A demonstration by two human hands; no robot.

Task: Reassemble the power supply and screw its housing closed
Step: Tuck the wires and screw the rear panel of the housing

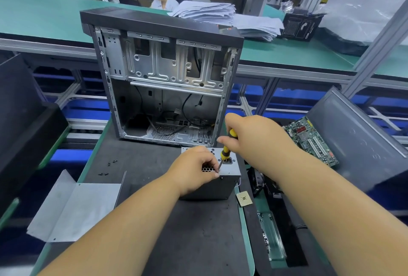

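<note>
Head-camera view, looking down at a dark work mat (154, 198) on a green-edged bench. A grey metal power supply (220, 184) sits near the middle of the mat, just in front of an open, empty computer case (163, 81) that stands upright with its side panel off. The left hand (194, 169) rests on top of the power supply, its fingers curled in and pinched around the thin metal shaft of a screwdriver (227, 147) close to its tip. The right hand (251, 134) is closed around the screwdriver's yellow and black handle from above, so the tool slants down and to the left onto the near upper edge of the housing. To the left on the mat lie a few small black screws (109, 167) and a flat grey metal panel (72, 207) that overhangs the bench edge. Just right of the power supply lies a small square processor chip (244, 199). Further right, a green circuit board (311, 141) leans against a grey bin.
</note>
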